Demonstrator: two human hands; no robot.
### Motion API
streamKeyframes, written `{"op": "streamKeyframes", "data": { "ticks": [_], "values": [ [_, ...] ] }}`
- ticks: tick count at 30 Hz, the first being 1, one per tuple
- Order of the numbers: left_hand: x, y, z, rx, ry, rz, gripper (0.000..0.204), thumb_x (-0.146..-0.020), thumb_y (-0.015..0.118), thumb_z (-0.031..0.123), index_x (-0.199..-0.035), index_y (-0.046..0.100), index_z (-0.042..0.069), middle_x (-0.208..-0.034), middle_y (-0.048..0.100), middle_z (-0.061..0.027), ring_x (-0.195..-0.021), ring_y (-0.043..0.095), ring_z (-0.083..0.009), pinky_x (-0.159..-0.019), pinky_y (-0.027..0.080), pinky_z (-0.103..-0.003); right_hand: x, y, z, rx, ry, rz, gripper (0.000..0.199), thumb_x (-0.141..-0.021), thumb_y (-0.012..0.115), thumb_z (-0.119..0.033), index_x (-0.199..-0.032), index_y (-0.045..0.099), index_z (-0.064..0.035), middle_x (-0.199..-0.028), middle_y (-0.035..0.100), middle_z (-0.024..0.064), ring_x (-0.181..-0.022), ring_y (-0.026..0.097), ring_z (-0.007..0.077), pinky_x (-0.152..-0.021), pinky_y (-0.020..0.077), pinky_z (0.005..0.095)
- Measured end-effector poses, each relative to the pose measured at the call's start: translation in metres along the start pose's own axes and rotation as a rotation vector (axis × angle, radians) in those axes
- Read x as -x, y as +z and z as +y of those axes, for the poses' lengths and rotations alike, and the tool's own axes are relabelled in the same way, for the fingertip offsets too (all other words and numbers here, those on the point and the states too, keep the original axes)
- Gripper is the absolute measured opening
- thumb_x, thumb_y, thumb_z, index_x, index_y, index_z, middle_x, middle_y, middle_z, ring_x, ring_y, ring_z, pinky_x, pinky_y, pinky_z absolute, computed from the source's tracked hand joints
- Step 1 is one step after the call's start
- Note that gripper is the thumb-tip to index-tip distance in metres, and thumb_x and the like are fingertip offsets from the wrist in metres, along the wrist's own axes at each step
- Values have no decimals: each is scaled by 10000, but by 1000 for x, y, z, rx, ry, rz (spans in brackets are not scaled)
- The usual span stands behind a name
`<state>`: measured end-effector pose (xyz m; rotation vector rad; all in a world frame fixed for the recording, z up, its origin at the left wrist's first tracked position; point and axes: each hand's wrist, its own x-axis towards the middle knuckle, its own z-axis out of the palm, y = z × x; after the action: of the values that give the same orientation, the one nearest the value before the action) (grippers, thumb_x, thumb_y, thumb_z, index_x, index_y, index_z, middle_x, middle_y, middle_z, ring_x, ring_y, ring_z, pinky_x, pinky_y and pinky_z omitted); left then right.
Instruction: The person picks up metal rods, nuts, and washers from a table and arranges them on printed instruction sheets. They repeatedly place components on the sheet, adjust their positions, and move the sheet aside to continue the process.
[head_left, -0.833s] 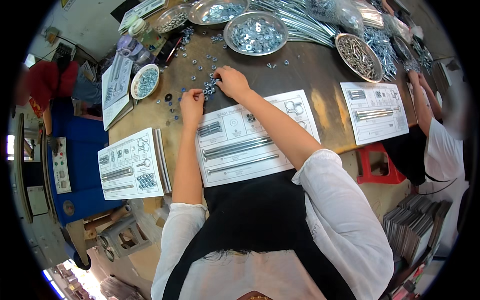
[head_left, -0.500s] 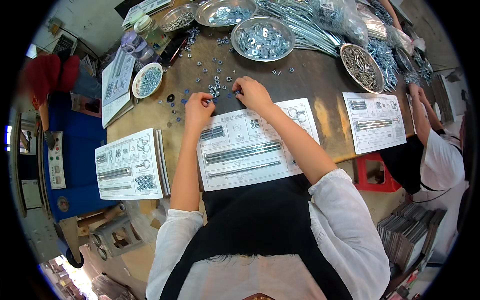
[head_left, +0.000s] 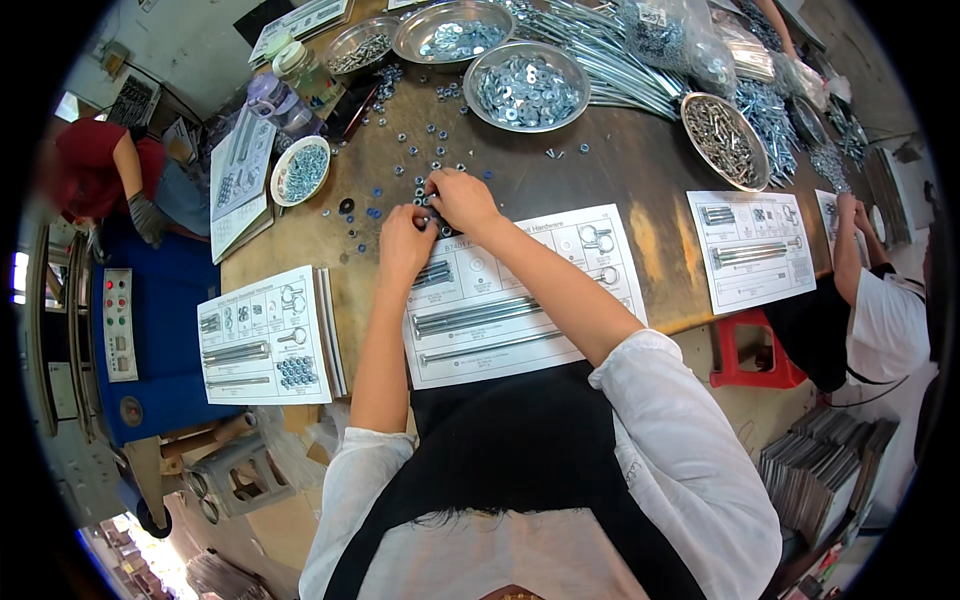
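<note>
My left hand (head_left: 408,240) and my right hand (head_left: 463,205) meet over a small cluster of metal nuts (head_left: 420,193) on the table. Both are closed, with fingertips pinched together. The fingers hide whatever small pieces are between them. Below my hands lies a printed hardware sheet (head_left: 510,345) with pictures of bolts, nuts and ring pins; my right forearm crosses it. Loose blue-ringed nuts (head_left: 374,212) and a black washer (head_left: 347,205) are scattered to the left of my left hand.
Metal bowls of washers (head_left: 528,90) stand at the back, beside long rods (head_left: 630,75). A bowl of bolts (head_left: 725,140) sits right, a white dish (head_left: 300,170) of small parts left. Stacked sheets (head_left: 265,340) flank me. Co-workers are at right (head_left: 885,320) and left (head_left: 95,170).
My right hand has moved left and slightly nearer, beside my left hand, which has shifted down and right. At the left, the co-worker in red has moved, a gloved hand now hanging lower.
</note>
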<state>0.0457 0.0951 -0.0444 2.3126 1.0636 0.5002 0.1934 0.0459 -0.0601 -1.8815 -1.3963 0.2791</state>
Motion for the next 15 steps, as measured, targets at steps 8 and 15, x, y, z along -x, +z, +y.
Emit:
{"op": "streamKeyframes", "data": {
  "ticks": [8,15],
  "values": [
    [5,5,-4,79,-90,-6,213,-852,741,230,-923,767,31,-865,720,-159,-762,698,-297,-720,536,-394,18,-59,17,119,-139,77,63,-830,633,-63,-884,643,-94,-929,638,74,-947,655,305,-762,541,441],
    [-6,-11,6,-127,78,83,170,-939,629,157,-1069,732,117,-956,649,-95,-851,667,-321,-734,519,-436,52,-71,34,117,-101,-31,209,-865,602,-20,-1031,696,-106,-1042,635,78,-967,650,321,-820,537,420]
  ]
}}
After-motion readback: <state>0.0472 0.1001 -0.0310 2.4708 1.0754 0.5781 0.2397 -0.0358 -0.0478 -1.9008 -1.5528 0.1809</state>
